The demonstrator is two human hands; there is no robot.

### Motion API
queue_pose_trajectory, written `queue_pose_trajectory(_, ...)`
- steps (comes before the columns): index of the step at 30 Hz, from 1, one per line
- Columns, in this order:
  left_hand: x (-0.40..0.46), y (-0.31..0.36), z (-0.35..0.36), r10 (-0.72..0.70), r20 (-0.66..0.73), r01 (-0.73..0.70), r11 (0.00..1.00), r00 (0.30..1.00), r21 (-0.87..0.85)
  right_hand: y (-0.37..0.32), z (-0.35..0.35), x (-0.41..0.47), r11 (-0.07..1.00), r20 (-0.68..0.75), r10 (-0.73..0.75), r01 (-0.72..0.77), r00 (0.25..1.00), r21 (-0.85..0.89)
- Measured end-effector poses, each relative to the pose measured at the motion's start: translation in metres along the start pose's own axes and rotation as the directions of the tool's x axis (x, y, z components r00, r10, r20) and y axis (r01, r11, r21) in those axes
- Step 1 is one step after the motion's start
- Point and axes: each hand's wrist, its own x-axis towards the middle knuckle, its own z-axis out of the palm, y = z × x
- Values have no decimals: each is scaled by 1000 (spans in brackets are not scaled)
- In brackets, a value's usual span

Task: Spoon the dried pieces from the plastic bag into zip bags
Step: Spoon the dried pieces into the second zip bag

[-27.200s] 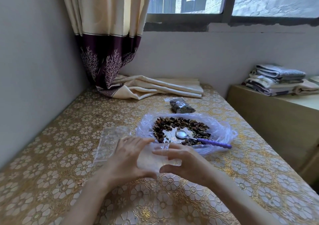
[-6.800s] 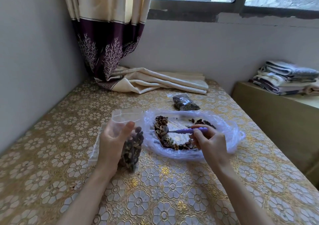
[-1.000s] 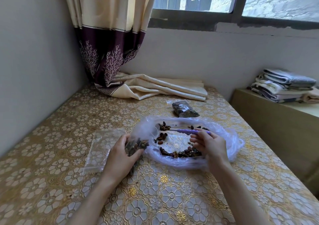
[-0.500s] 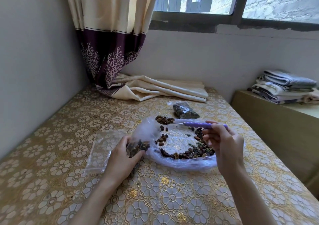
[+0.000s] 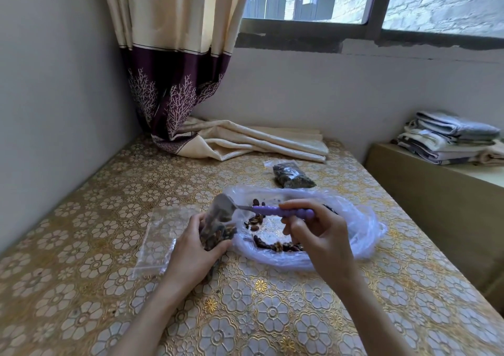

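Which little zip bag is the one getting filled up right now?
The zip bag held in the left hand, with the spoon at its mouth. The filled bag lies further back; the empty bags lie flat.

Head-worn view, forward and down, close over table [image 5: 81,287].

purple spoon handle [image 5: 283,212], gold floral tablecloth [image 5: 245,314]

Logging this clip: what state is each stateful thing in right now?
zip bag: open, part-filled, gripped by left hand
spoon: held by right hand, bowl at the bag mouth
plastic bag: spread open, few dried pieces left
far zip bag: filled, lying flat
empty zip bags: flat on table
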Motion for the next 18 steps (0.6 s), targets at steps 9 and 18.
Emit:
queue_pose_trajectory(9, 1, -2, 2, 13, -36, -13, 1000, 999, -1, 9, -27, 11, 985, -283, 103, -58, 953, 165)
queue_pose_trajectory(18, -1, -1, -1, -13, -147, -2, 995, 989, -102, 33, -35, 12, 949, -301, 220, -275, 928, -152)
